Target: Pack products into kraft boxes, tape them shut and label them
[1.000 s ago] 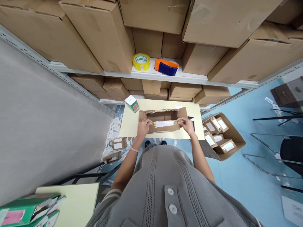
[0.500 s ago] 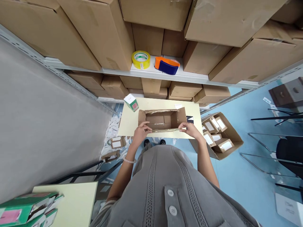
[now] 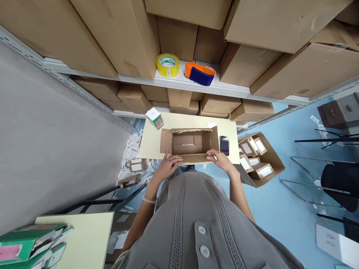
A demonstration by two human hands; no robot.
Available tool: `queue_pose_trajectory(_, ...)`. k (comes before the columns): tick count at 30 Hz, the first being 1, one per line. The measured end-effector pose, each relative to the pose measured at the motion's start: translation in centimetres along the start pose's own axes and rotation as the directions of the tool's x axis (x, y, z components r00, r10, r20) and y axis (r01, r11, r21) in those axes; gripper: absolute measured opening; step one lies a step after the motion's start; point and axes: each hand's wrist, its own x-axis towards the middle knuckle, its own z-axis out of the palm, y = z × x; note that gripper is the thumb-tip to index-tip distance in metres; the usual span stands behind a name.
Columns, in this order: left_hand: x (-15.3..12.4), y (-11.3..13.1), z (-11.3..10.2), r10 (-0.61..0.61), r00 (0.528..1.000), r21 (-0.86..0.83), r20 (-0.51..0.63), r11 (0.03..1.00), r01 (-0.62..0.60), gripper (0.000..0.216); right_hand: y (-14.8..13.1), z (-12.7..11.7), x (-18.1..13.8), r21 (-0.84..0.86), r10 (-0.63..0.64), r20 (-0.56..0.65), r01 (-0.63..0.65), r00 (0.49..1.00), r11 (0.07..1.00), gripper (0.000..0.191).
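An open corrugated cardboard carton sits at the near edge of the pale yellow table, its mouth up and no contents visible inside. The 2 hands are at its near flap: the left hand is loosely open, fingers extended over the left end, with no grip apparent; the right hand is partly curled at the right end, and I cannot tell whether its thumb and fingers pinch the cardboard. The step in hand appears to be spreading that flap outward. The next move probably calls for even pressure from the 2 sides along the crease, without dragging the carton off the table. A dark phone-like device lies just right of the carton; a small green-and-white box stands beyond its far left corner.
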Motion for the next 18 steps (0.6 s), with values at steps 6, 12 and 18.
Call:
queue_pose_trajectory(6, 0.2, -0.6, 0.9, -0.017, 1.000, 0.094, -0.023, 0.995, 0.019, 0.040, 0.0, 1.3, 0.2, -0.218, 0.007, -0.002, -0.007, 1.000, 0.976, 0.055)
queue_pose_trajectory(12, 0.6, -2.6, 3.4, -0.018, 0.999, 0.316, -0.031, 0.948, 0.027, 0.059, 0.2, 2.3, 0.3, -0.313, 0.050, -0.022, -0.054, 0.999, 0.948, 0.066)
queue_pose_trajectory(18, 1.2, -3.5, 5.4, -0.012, 0.997, 0.412, -0.079, 0.910, 0.043, 0.073, 0.1, 3.2, 0.6, -0.364, 0.078, -0.218, -0.156, 0.973, 0.918, 0.051)
